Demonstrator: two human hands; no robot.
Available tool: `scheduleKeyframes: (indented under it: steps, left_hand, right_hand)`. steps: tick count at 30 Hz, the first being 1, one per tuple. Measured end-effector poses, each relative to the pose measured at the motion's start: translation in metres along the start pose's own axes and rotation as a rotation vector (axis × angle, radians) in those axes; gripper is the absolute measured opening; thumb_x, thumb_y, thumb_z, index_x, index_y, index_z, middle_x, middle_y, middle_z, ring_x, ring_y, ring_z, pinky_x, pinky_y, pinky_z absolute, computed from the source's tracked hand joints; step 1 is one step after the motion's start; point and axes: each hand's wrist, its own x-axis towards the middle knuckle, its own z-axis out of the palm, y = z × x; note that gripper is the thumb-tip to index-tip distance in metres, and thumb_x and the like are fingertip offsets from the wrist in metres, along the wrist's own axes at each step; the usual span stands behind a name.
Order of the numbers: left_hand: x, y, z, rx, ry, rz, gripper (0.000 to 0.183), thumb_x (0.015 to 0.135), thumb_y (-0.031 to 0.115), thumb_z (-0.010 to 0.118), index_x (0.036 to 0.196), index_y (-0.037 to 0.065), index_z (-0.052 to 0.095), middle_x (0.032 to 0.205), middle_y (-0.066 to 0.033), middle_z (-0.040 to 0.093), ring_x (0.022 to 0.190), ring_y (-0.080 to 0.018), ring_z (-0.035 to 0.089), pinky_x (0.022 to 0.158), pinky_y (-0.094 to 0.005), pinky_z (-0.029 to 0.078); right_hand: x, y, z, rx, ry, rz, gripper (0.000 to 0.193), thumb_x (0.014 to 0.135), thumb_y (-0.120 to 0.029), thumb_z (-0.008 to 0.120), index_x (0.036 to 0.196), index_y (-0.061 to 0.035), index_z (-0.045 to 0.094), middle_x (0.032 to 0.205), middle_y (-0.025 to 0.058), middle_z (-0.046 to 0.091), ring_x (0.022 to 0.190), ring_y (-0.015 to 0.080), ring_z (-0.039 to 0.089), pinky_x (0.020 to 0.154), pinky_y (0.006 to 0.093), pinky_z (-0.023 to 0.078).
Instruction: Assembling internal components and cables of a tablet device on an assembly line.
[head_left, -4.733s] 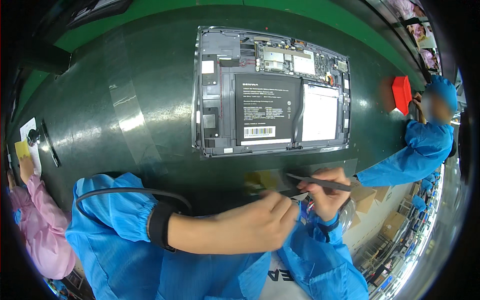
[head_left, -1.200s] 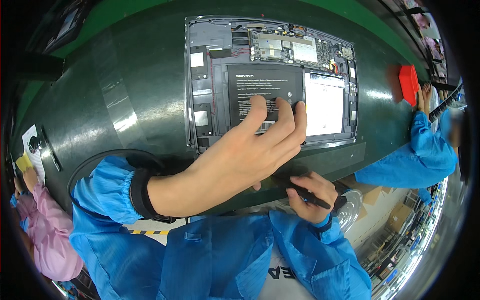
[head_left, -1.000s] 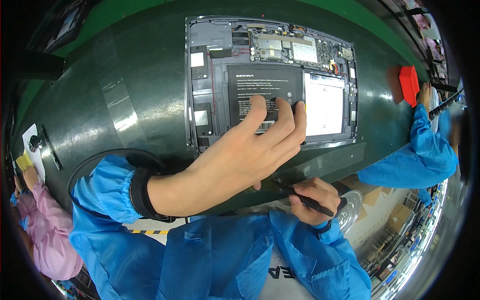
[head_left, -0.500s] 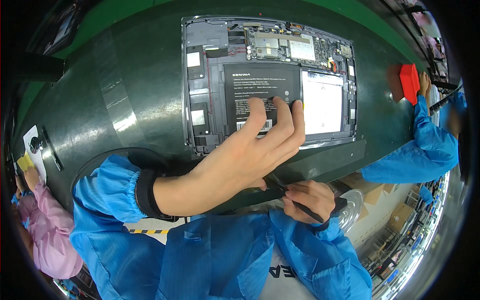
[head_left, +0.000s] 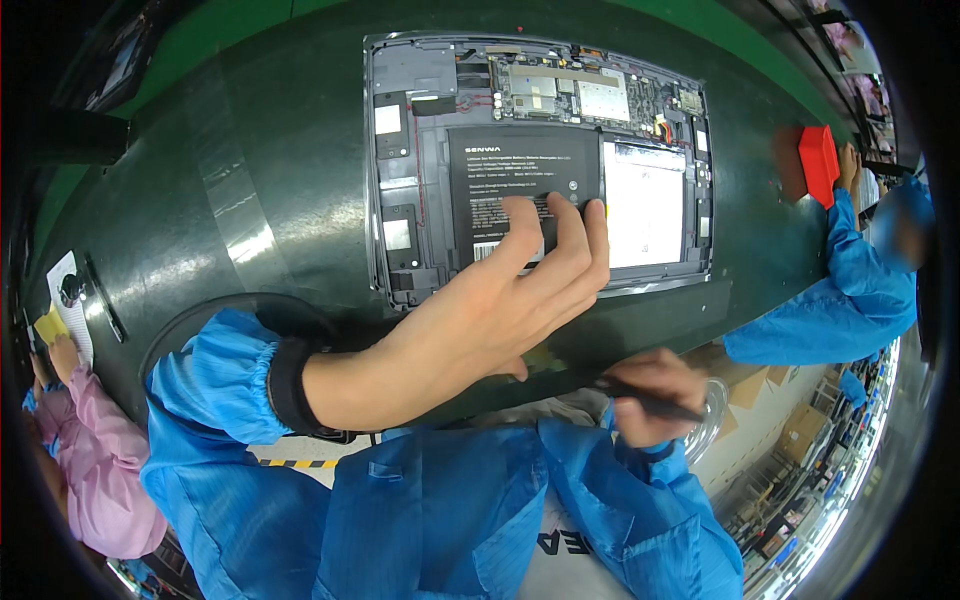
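Observation:
An opened tablet-like device point(head_left: 430, 140) lies on the table, its inside facing up. A flat black battery point(head_left: 520, 165) with printed text fills its middle, and a white panel point(head_left: 645, 205) sits to the right of that. My left hand point(head_left: 490, 290) reaches over the battery's lower part, fingers bent and apart, with the fingertips at its surface; it holds nothing. Off the table's near edge, my right hand point(head_left: 655, 395) is closed around a slim black tool point(head_left: 655, 402), possibly tweezers. Motion smears this hand and the tool, so its tip is unclear.
A green circuit board point(head_left: 570, 90) runs along the device's far edge. Clear tape point(head_left: 240, 215) crosses the dark green table point(head_left: 310, 200). A red bin point(head_left: 820, 165) stands at right beside a co-worker's blue sleeve point(head_left: 810, 325). Paper and a pen point(head_left: 105, 300) lie left, near a pink-sleeved person.
My right hand has moved right with the black tool, away from my left hand, and the tool now lies flatter. My left hand stays nearly in place over the battery.

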Motion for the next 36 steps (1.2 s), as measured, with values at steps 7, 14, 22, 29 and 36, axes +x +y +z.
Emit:
scheduleKeyframes:
  steps: [7,14,22,29,36]
  left_hand:
    - [0.005,-0.031,-0.008,-0.513,0.075,0.004,0.079,0.079,0.073,0.065,0.112,0.001,0.066,0.14,-0.0157,0.057,0.119,-0.0308,0.053,0.099,-0.0444,0.045]
    - [0.042,-0.064,-0.008,-0.866,0.077,0.002,0.034,0.091,0.027,0.074,0.109,0.0,0.065,0.106,-0.0154,0.059,0.098,-0.0318,0.054,0.085,-0.0403,0.047]
    - [0.085,-0.063,0.011,-0.849,0.293,-0.249,0.056,0.088,0.027,0.077,0.135,0.0,0.062,0.126,-0.0199,0.053,0.109,-0.0365,0.05,0.096,-0.0449,0.046]
    - [0.09,-0.062,0.013,-0.739,0.192,-0.108,0.053,0.092,0.031,0.073,0.141,0.013,0.063,0.126,-0.0104,0.054,0.109,-0.0295,0.049,0.095,-0.0433,0.044]
    - [0.093,-0.064,0.015,-0.69,0.164,-0.102,0.054,0.09,0.034,0.075,0.14,0.015,0.064,0.122,-0.0059,0.056,0.107,-0.0254,0.051,0.091,-0.041,0.045]
  right_hand:
    - [0.012,0.037,-0.065,0.326,0.413,-0.182,0.042,0.089,-0.038,0.084,0.101,-0.0077,0.056,0.091,0.0129,0.061,0.069,0.0173,0.059,0.058,0.0259,0.051]
    - [0.087,0.029,-0.123,0.262,0.346,0.101,0.093,0.094,-0.025,0.078,0.162,0.0021,0.021,0.094,0.012,0.069,0.076,0.0142,0.066,0.061,0.025,0.053]
    - [0.199,0.083,-0.11,0.481,0.145,0.017,0.079,0.103,-0.009,0.062,0.164,-0.0013,0.014,0.098,0.005,0.063,0.078,0.0103,0.06,0.065,0.0231,0.047]
    - [0.209,0.082,-0.092,0.551,0.203,0.043,0.072,0.102,-0.008,0.064,0.163,0.0003,0.025,0.087,-0.0006,0.056,0.078,0.0035,0.052,0.067,0.0199,0.041]
    - [0.208,0.09,-0.093,0.293,0.153,0.005,0.073,0.1,-0.009,0.065,0.163,-0.0012,0.028,0.084,-0.0018,0.059,0.071,0.0026,0.049,0.061,0.0197,0.038]
